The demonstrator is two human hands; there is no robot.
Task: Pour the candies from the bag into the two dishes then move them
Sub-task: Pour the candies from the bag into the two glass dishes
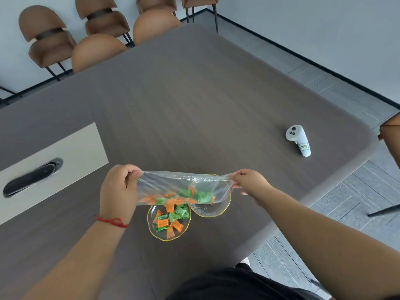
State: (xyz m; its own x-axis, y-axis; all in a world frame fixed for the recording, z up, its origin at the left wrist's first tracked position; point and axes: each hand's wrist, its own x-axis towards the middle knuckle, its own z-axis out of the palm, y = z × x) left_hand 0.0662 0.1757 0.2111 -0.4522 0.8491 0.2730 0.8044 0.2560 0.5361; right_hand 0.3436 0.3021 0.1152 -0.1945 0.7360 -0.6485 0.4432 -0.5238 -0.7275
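Table point(194, 105) | both hands' fingers pinch candy bag point(173, 187) | controller point(298, 139) label unreadable

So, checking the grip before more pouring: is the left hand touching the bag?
Touching. The head view shows the left hand pinching the bag corner.

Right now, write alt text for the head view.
Two hands, left hand and right hand, stretch a clear bag of orange and green candies above two glass dishes: the near dish holds candies, the far dish looks empty.
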